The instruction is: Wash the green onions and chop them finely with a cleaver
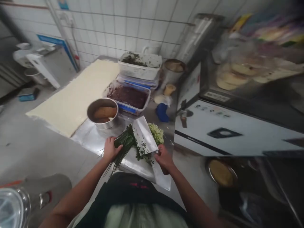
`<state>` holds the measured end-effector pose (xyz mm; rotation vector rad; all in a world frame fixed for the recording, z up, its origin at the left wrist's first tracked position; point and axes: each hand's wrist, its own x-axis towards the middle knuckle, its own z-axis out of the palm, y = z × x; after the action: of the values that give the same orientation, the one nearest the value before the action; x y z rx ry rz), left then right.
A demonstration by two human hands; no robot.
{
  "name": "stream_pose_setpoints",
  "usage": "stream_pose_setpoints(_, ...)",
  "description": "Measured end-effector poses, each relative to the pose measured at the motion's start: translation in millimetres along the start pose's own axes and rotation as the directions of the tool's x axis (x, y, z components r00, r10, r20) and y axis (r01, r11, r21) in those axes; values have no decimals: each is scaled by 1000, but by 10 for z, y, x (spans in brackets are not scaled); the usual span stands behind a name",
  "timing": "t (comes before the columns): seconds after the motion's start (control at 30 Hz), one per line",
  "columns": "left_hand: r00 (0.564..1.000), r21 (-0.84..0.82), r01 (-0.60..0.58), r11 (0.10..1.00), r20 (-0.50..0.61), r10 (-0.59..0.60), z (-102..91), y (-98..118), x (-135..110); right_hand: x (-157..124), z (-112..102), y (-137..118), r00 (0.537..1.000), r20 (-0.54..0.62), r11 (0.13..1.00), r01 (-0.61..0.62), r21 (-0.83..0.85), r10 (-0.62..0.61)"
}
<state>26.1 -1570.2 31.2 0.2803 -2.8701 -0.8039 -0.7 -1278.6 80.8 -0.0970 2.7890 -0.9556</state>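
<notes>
A bunch of long green chives [123,142] lies across the metal worktop in front of me. My left hand [112,148] is closed around its near side, with loose ends trailing toward my body. My right hand [163,157] grips the handle of a wide cleaver [144,136]. Its broad blade is tilted, green bits stick to it, and its edge is beside the cut end of the chives. Chopped chives [144,155] lie under and just below the blade. Behind the blade, to the right, sits a pile of pale green chopped vegetable [156,133].
A metal round pan [105,125] and a plastic tub of dark filling [129,95] stand beyond the chives. Farther back is a tub with green leftovers [142,71]. A large dough sheet [80,85] covers the left side. A white appliance [228,129] borders the right.
</notes>
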Motion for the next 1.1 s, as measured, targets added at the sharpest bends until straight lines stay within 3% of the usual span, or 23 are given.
stream_pose_setpoints(0.07, 997, 37, -72, 997, 13, 72, 63, 109, 22, -93, -32, -106, 997, -82, 998, -11, -62, 6)
stream_pose_setpoints(0.17, 995, 134, -98, 986, 47, 93, 254, 319, 88, -205, -21, -183, 989, -139, 998, -62, -21, 58)
stream_pose_setpoints(0.3, 996, 264, -40, 964, 93, 16, 509, 436, 251, -149, 34, -216, 990, 102, 994, -103, 40, 99)
stream_pose_setpoints(0.37, 989, 296, -53, 954, 145, 10, 542, 409, 324, -108, 43, -202, 990, 134, 998, -43, -49, 49)
stream_pose_setpoints(0.53, 952, 288, -183, 940, 291, 96, 445, 347, 375, -96, -5, -69, 982, 74, 938, 190, -290, -176)
stream_pose_setpoints(0.73, 976, 344, -103, 933, 217, 28, 523, 465, 278, -55, -55, -31, 928, 233, 885, 354, -303, -292)
stream_pose_setpoints(0.87, 972, 360, -126, 925, 230, 43, 564, 445, 264, -58, -38, -66, 912, 311, 850, 376, -368, -268)
stream_pose_setpoints(1.1, 971, 360, -123, 925, 237, 37, 534, 406, 346, 99, 182, -300, 916, 398, 781, 288, -555, -55)
